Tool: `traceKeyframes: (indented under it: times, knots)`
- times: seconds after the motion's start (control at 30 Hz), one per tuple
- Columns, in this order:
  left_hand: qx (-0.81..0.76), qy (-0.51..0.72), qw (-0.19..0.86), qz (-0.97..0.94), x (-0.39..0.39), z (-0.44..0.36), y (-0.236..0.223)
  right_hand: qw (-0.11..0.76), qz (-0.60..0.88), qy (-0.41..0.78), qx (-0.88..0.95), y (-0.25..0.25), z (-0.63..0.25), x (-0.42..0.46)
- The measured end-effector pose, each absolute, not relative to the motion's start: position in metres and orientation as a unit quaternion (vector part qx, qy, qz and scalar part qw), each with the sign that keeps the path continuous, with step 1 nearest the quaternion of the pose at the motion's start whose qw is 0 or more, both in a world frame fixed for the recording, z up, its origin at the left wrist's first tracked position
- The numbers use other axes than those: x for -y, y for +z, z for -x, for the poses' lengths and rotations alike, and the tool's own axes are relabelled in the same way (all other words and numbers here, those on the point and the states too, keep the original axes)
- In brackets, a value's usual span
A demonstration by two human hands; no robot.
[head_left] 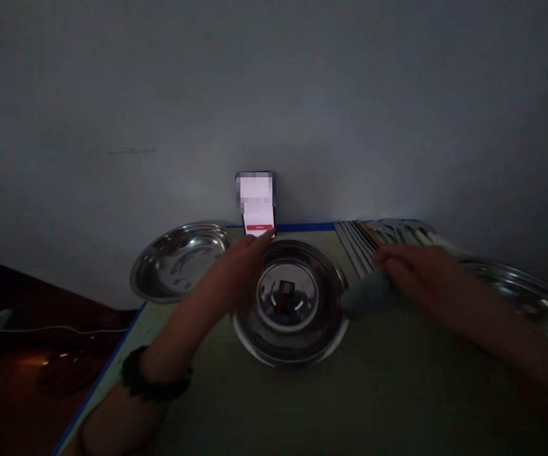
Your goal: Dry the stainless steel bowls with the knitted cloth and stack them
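Observation:
A lit phone [258, 212] leans upright against the wall. My left hand [242, 259] reaches to its lower edge, the index finger stretched out at the screen and nothing seen in the grip. Below the phone lies a round steel basin [290, 348], with the phone reflected in its shiny bottom. My right hand [409, 266], blurred, is closed on a grey-green cloth [369, 294] that hangs beside the basin's right rim. Just behind that hand lie several chopsticks [352, 247] and spoons [392, 225].
Another steel basin [178, 266] stands tilted at the left, and a further steel basin [535, 291] is partly behind my right forearm. The table [278, 411] has blue edging and meets a grey wall [274, 95]. A white cable [64, 329] runs at lower left.

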State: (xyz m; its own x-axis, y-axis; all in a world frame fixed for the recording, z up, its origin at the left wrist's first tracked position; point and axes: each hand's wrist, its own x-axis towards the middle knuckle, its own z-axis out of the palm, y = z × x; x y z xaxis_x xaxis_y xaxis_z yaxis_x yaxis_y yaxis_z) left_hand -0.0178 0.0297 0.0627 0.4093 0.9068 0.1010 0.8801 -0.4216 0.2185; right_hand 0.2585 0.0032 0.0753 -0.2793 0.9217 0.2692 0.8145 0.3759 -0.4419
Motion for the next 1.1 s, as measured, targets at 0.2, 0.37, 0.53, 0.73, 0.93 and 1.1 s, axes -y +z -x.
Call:
traceKeyframes:
  times: [0.2, 0.37, 0.53, 0.73, 0.93, 1.1]
  knots:
    - [-0.498, 0.064, 0.147, -0.852, -0.034, 0.021, 0.095, 0.442, 0.681, 0.069, 0.579, 0.144, -0.286, 0.000]
    - [-0.499, -0.006, 0.165, -0.851, -0.038, 0.010, 0.120, 0.512, 0.626, 0.004, 0.588, 0.167, -0.267, 0.003]
    - [-0.531, 0.052, 0.174, -0.828, -0.035, -0.004, 0.129, 0.293, 0.443, 0.121, 0.839, 0.143, -0.240, 0.008]
    - [-0.530, 0.097, 0.143, -0.830, -0.034, -0.010, 0.131, 0.177, 0.413, 0.146, 0.882, 0.117, -0.222, 0.012]
    - [-0.513, 0.154, 0.129, -0.834, -0.032, -0.015, 0.139, 0.256, 0.520, 0.052, 0.814, 0.090, -0.217, -0.011]
    - [-0.520, 0.208, 0.093, -0.823, -0.027, -0.026, 0.141, 0.270, 0.530, 0.068, 0.801, 0.082, -0.220, -0.028]
